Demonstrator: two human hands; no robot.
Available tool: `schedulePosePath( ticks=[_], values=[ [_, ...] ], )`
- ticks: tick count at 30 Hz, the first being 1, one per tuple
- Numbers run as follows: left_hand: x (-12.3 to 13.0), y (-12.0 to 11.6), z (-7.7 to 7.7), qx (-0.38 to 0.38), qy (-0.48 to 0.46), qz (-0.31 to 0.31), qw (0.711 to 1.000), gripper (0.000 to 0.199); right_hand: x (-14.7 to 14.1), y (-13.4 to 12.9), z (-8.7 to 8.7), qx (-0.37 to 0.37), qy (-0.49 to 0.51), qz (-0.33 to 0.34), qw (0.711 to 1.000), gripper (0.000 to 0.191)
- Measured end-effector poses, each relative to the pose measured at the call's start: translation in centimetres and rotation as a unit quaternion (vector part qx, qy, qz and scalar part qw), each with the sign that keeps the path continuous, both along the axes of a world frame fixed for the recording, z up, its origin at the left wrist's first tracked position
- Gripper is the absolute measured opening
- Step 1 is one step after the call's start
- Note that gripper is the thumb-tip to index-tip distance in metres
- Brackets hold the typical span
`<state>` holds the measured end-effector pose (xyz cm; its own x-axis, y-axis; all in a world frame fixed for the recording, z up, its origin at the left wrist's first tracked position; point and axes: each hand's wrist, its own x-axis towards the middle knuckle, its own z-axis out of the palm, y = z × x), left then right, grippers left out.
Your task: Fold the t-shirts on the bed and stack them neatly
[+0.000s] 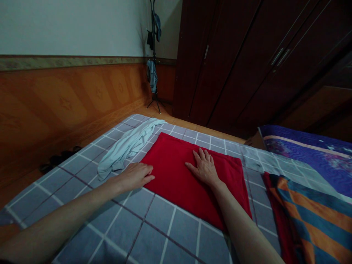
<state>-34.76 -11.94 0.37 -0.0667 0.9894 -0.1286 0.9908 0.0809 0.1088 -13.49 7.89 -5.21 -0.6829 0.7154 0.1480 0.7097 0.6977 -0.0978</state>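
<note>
A red cloth (173,165), laid out as a flat, roughly rectangular piece, lies on the bed's grey checked sheet (121,227). My right hand (205,167) rests palm down on the cloth, right of its middle, with the fingers spread. At the cloth's left edge is my left hand (136,175); its thumb and bent fingers are apart and touch the red fabric. Part of the cloth's right side is hidden under my right forearm. Beyond my left hand a crumpled pale blue garment (129,145) lies on the sheet, apart from the red cloth.
Folded striped blue-and-orange fabric (316,212) lies on the right over dark red fabric (283,227). A purple quilted surface (308,143) is behind it. Beyond the bed stand a coat rack (154,55) and a dark wardrobe (225,55). Dark shoes (60,157) sit on the floor at left.
</note>
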Motion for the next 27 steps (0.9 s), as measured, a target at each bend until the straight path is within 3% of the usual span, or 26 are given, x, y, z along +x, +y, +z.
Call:
schedulePosePath(
  ticks=[3, 5, 8, 10, 13, 15, 17, 21, 24, 27],
  values=[
    [-0.4, 0.3, 1.1, 0.007, 0.053, 0.039, 0.998, 0.026, 0.0, -0.1, 0.0, 0.002, 0.0, 0.0, 1.0, 0.074],
    [-0.1, 1.2, 1.3, 0.047, 0.053, 0.021, 0.997, 0.028, 0.0, -0.1, 0.1, 0.004, 0.0, 0.001, 1.0, 0.074],
    [0.3, 3.3, -0.2, 0.086, 0.004, -0.097, 0.991, 0.049, 0.1, -0.2, 0.1, 0.006, 0.0, 0.002, 1.0, 0.074],
    [-0.2, 4.5, -2.0, 0.069, -0.01, -0.126, 0.99, 0.065, 0.1, -0.2, 0.1, 0.005, 0.0, 0.001, 1.0, 0.074],
    [-1.5, 5.9, -3.6, 0.052, 0.022, -0.023, 0.998, 0.073, 0.1, -0.2, 0.1, 0.001, 0.003, 0.002, 1.0, 0.075],
    [-1.7, 6.8, -3.3, 0.071, 0.056, 0.041, 0.995, 0.069, 0.2, -0.2, 0.1, -0.001, 0.006, 0.003, 1.0, 0.075],
    [-0.6, 7.8, -2.2, 0.101, 0.065, 0.039, 0.992, 0.062, 0.2, -0.2, 0.2, 0.0, 0.007, 0.003, 1.0, 0.075],
    [4.1, 11.3, -0.6, 0.135, -0.003, -0.039, 0.99, 0.054, 0.2, -0.2, 0.3, 0.0, 0.005, 0.003, 1.0, 0.074],
    [6.6, 14.0, -1.9, 0.145, -0.041, -0.031, 0.988, 0.049, 0.3, -0.3, 0.3, -0.002, 0.004, 0.007, 1.0, 0.072],
    [7.0, 15.4, -4.0, 0.145, -0.043, -0.004, 0.988, 0.048, 0.4, -0.2, 0.2, -0.006, 0.008, 0.011, 1.0, 0.072]
  ],
)
